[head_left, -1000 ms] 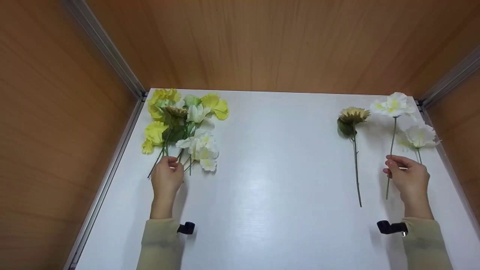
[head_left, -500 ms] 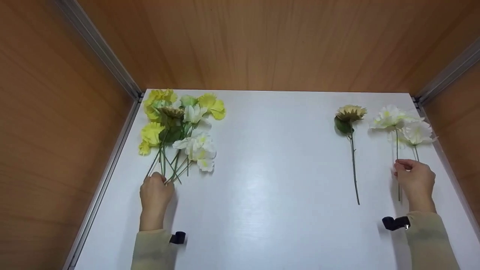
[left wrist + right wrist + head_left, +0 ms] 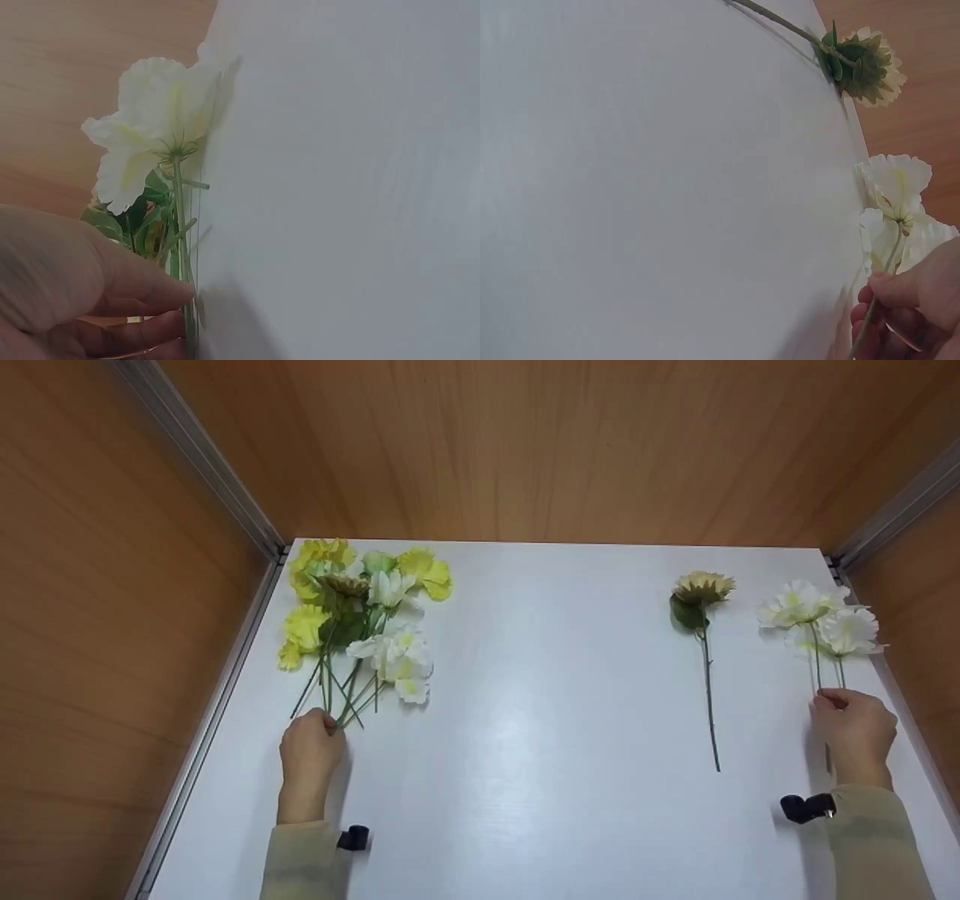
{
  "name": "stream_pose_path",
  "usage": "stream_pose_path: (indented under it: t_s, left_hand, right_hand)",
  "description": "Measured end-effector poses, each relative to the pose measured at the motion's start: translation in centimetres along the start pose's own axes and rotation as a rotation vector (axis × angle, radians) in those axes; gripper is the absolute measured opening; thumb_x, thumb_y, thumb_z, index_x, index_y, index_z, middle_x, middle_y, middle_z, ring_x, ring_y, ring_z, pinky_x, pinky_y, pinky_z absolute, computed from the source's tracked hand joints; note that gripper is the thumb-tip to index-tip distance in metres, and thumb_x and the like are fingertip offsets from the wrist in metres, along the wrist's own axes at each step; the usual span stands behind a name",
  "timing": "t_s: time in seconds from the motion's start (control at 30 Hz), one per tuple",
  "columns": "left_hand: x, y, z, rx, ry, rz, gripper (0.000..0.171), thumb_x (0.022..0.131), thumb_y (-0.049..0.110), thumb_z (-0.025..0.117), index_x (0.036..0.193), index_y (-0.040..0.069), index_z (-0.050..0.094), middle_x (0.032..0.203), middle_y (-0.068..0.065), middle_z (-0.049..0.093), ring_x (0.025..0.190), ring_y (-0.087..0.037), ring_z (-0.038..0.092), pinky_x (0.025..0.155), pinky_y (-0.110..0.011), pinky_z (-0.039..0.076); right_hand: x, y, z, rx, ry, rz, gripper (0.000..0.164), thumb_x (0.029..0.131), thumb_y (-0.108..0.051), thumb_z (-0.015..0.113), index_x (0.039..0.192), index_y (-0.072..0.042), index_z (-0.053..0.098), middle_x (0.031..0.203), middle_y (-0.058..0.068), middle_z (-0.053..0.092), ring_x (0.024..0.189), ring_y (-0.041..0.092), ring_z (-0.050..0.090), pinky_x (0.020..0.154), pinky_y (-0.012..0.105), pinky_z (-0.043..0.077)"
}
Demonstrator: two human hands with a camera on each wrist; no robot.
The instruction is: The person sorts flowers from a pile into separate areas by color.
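Note:
My left hand (image 3: 311, 746) is at the lower ends of a cluster of artificial flower stems on the left. Its thumb and fingers pinch the stem of a white flower (image 3: 161, 105), seen close in the left wrist view. Over on the right, my right hand (image 3: 856, 733) pinches the thin green stem of another white flower (image 3: 801, 604). That bloom overlaps a second white flower (image 3: 851, 631) near the table's right edge. In the right wrist view, the held stem (image 3: 892, 251) runs between thumb and fingers; the palm hides part of the blooms behind.
Yellow flowers (image 3: 304, 628) and a brownish bloom (image 3: 345, 585) lie in the left cluster. A cream flower (image 3: 703, 587) with a long stem lies left of the right hand. Wood panels (image 3: 480, 450) wall in the white table (image 3: 525, 697) at the back and sides.
My right hand has moved right and slightly nearer, bringing its white flower down beside the other one. My left hand has slid down and left toward the stem ends.

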State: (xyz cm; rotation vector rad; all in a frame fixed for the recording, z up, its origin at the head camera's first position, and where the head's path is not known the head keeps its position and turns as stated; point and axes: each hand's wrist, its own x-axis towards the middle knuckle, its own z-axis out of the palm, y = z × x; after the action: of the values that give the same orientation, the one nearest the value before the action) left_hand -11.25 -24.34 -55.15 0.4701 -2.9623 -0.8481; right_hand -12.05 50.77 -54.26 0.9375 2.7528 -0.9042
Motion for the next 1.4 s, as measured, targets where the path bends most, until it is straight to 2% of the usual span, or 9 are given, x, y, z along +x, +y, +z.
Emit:
stream_pose_path:
  t_s: [0.1,0.33,0.6,0.7,0.77,0.87,1.0,1.13,1.4]
  left_hand:
    - [0.0,0.0,-0.1,-0.014,0.002,-0.004,0.009,0.095,-0.003,0.065,0.095,-0.010,0.071,0.090,-0.026,0.071,0.085,-0.044,0.068,0.078,-0.057,0.056]
    - [0.7,0.3,0.2,-0.035,0.002,0.018,0.009,0.096,0.001,0.067,0.094,-0.008,0.070,0.087,-0.021,0.069,0.083,-0.038,0.066,0.076,-0.054,0.055]
    - [1.0,0.3,0.5,-0.017,0.001,0.049,0.008,0.096,-0.004,0.068,0.091,-0.009,0.072,0.084,-0.021,0.070,0.076,-0.037,0.068,0.071,-0.052,0.058]
    - [1.2,0.2,0.5,-0.014,-0.016,0.054,0.009,0.097,-0.002,0.069,0.092,-0.010,0.072,0.085,-0.022,0.071,0.076,-0.036,0.069,0.070,-0.051,0.059]
    - [1.3,0.2,0.6,-0.015,-0.021,0.048,0.009,0.098,-0.002,0.069,0.094,-0.009,0.072,0.086,-0.021,0.071,0.077,-0.035,0.068,0.071,-0.051,0.058]
    - [1.4,0.3,0.8,-0.010,0.013,0.065,0.005,0.096,-0.004,0.070,0.094,-0.009,0.073,0.086,-0.021,0.070,0.079,-0.037,0.068,0.073,-0.052,0.057]
    - [1.4,0.6,1.2,0.008,0.071,0.155,0.004,0.094,-0.007,0.074,0.097,-0.008,0.075,0.088,-0.021,0.069,0.084,-0.038,0.067,0.076,-0.053,0.056]
    - [1.6,1.0,1.5,0.035,0.064,0.224,0.009,0.093,-0.010,0.074,0.101,-0.009,0.078,0.092,-0.022,0.072,0.088,-0.040,0.070,0.079,-0.053,0.059]
    - [1.8,1.2,1.7,0.127,0.047,0.196,0.006,0.096,-0.012,0.069,0.100,-0.012,0.074,0.091,-0.028,0.074,0.087,-0.045,0.075,0.076,-0.055,0.062]
  right_hand:
    - [0.1,0.1,-0.2,0.008,-0.019,0.029,0.049,0.115,-0.024,0.052,0.152,0.008,0.056,0.148,0.034,0.057,0.135,0.052,0.052,0.088,0.044,0.054]
    - [-0.1,0.1,-0.4,0.030,-0.022,0.053,0.050,0.115,-0.024,0.051,0.154,0.007,0.054,0.150,0.034,0.056,0.135,0.051,0.052,0.078,0.032,0.048]
    - [0.2,0.3,0.2,0.018,0.018,-0.002,0.049,0.114,-0.023,0.052,0.151,0.008,0.057,0.146,0.035,0.058,0.136,0.053,0.051,0.093,0.052,0.050]
    - [0.2,0.4,0.3,0.008,0.043,-0.024,0.048,0.113,-0.023,0.051,0.149,0.008,0.059,0.145,0.035,0.060,0.136,0.054,0.052,0.092,0.052,0.047]
    - [0.1,0.4,0.2,0.011,0.043,-0.018,0.049,0.112,-0.024,0.051,0.149,0.008,0.059,0.145,0.034,0.060,0.135,0.053,0.053,0.089,0.049,0.047]
    - [0.0,0.3,0.2,0.017,0.041,-0.003,0.049,0.112,-0.024,0.051,0.150,0.007,0.059,0.146,0.034,0.060,0.135,0.052,0.053,0.084,0.041,0.048]
    - [-0.4,0.0,0.2,0.013,0.051,-0.009,0.049,0.113,-0.025,0.052,0.149,0.007,0.059,0.145,0.033,0.060,0.132,0.049,0.055,0.076,0.031,0.046]
    - [-0.6,-0.2,0.1,0.014,0.051,-0.013,0.049,0.113,-0.025,0.053,0.148,0.007,0.060,0.144,0.033,0.061,0.129,0.048,0.056,0.071,0.025,0.046]
    - [-0.5,0.2,0.1,-0.004,0.010,-0.004,0.048,0.110,-0.027,0.058,0.143,0.008,0.063,0.130,0.031,0.066,0.114,0.043,0.060,0.067,0.027,0.049]
